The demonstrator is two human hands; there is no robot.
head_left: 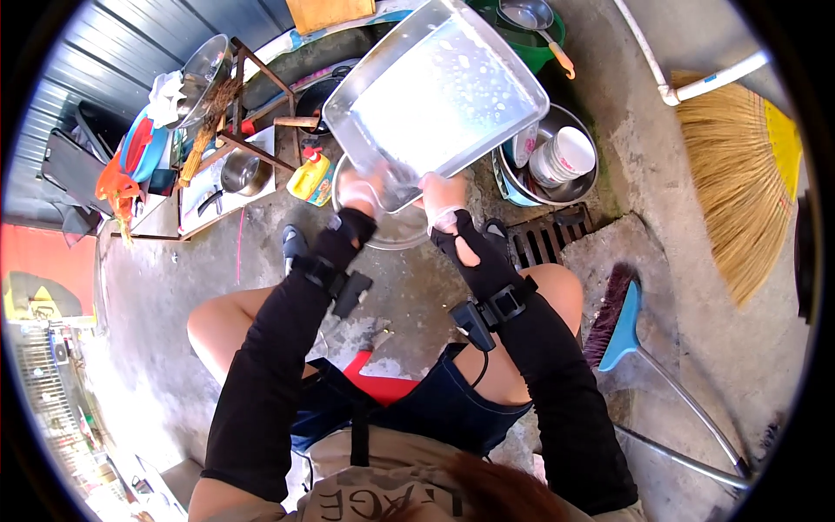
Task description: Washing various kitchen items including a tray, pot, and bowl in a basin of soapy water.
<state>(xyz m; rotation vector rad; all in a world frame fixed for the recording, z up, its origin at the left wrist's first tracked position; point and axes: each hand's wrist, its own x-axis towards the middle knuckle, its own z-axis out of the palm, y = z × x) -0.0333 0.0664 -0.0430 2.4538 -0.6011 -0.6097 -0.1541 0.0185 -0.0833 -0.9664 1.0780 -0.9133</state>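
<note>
A wet rectangular metal tray (435,91), tilted with soapy spots on its bright surface, is raised over a round metal basin (383,238). My left hand (360,186) is at the tray's near left corner, closed on it and slightly blurred. My right hand (442,198), in what looks like a clear glove, grips the near edge just right of that corner. Part of the basin is hidden beneath the tray and my hands. A yellow detergent bottle (307,179) with a red cap stands left of the basin.
A tub with stacked white bowls (561,161) stands right, near a floor drain (548,235). Behind are a green basin (539,56) with a ladle and a dark pan (317,104). Left is a rack with cookware (246,174). A straw broom (731,183) and blue brush (622,331) are right.
</note>
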